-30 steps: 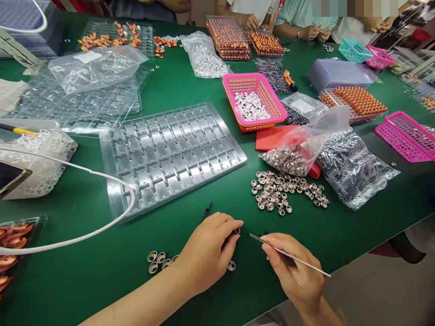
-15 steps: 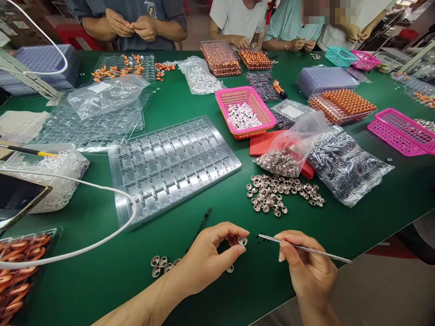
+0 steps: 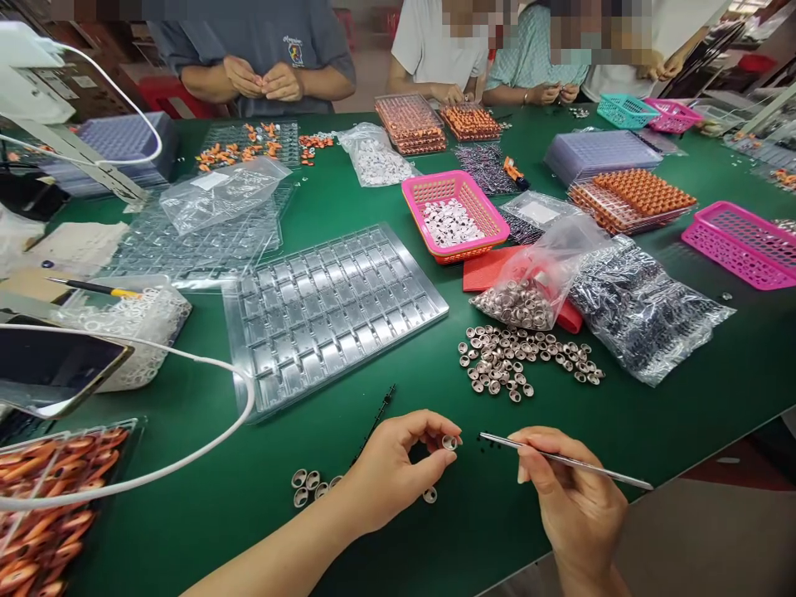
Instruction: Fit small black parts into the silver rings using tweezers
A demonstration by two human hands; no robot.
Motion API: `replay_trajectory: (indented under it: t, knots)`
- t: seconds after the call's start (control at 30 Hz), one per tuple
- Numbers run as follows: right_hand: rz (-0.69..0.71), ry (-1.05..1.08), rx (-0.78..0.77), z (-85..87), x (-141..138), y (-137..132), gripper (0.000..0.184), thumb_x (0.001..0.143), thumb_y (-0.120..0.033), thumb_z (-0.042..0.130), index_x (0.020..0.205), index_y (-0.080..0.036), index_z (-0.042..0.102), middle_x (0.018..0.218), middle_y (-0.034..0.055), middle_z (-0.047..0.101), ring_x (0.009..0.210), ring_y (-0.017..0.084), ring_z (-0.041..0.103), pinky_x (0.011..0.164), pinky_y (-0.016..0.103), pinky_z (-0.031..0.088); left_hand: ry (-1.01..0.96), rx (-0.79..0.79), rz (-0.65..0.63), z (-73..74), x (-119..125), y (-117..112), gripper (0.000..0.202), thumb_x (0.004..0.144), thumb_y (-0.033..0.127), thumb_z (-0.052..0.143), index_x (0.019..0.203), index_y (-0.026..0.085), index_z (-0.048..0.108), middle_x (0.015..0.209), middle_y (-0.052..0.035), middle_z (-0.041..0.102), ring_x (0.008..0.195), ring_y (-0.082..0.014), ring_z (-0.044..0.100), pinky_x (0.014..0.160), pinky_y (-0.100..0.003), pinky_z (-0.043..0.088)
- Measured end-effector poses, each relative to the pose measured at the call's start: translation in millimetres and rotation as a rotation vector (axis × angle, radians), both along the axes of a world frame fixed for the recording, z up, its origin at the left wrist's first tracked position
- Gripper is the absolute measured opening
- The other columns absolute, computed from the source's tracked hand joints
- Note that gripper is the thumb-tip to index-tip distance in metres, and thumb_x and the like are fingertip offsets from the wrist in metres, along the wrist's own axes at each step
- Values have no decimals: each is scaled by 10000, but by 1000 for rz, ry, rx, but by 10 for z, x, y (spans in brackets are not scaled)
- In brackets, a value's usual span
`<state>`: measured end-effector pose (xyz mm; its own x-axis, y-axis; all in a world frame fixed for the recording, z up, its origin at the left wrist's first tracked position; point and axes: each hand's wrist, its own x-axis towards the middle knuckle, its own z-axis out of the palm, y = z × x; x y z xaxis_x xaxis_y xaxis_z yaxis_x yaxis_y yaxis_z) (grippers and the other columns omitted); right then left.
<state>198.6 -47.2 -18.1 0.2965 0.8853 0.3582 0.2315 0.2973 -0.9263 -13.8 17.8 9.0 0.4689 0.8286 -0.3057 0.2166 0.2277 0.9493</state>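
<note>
Between thumb and fingers, my left hand (image 3: 398, 468) pinches a small silver metal cup (image 3: 448, 443) with a hole in it. My right hand (image 3: 575, 489) grips slim metal tweezers (image 3: 563, 458) like a pen. Their tip lies beside several tiny black parts (image 3: 488, 443) on the green table, to the right of the held cup; whether it touches one I cannot tell. Another metal cup (image 3: 429, 495) lies below my left hand. Several more cups (image 3: 301, 478) sit left of my wrist, partly covered by my forearm. A thin black strip (image 3: 376, 419) lies behind that hand.
A pile of metal cups (image 3: 497, 356) lies ahead, before a bag of cups (image 3: 519, 303). A clear compartment tray (image 3: 339, 311) is at centre left. A white cable (image 3: 205, 448) loops over the left side. A pink basket (image 3: 407, 195) holds white parts. Several people sit opposite.
The whole view has shifted slightly, so things appear a little farther right and lower. Both hands keep their holds on the cup and the tweezers, nearly unmoved.
</note>
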Motion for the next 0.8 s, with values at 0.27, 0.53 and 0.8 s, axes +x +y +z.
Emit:
replay_trajectory:
  t: [0.27,0.53,0.8]
  knots:
    - [13,-12,-16,0,10,-23,248,850,-45,676,1031,-214,694,986,51,752,549,119,654,441,246,578,-18,2,9,-9,3,-5,132,840,256,672,950,182,668,835,-36,678,760,-161,630,701,-284,543]
    - [27,-21,-38,-24,17,-52,283,846,-30,679,1058,-216,693,1009,47,743,567,113,651,443,244,565,60,21,-12,-19,23,-22,78,864,235,656,926,190,640,833,-16,665,752,-152,603,695,-267,506]
    - [25,-6,-40,-25,12,-61,269,845,-29,679,1050,-202,695,1008,49,743,567,112,649,448,251,569,41,146,-5,-92,36,-63,274,892,183,604,1145,228,702,953,-42,696,836,-172,640,772,-287,512]
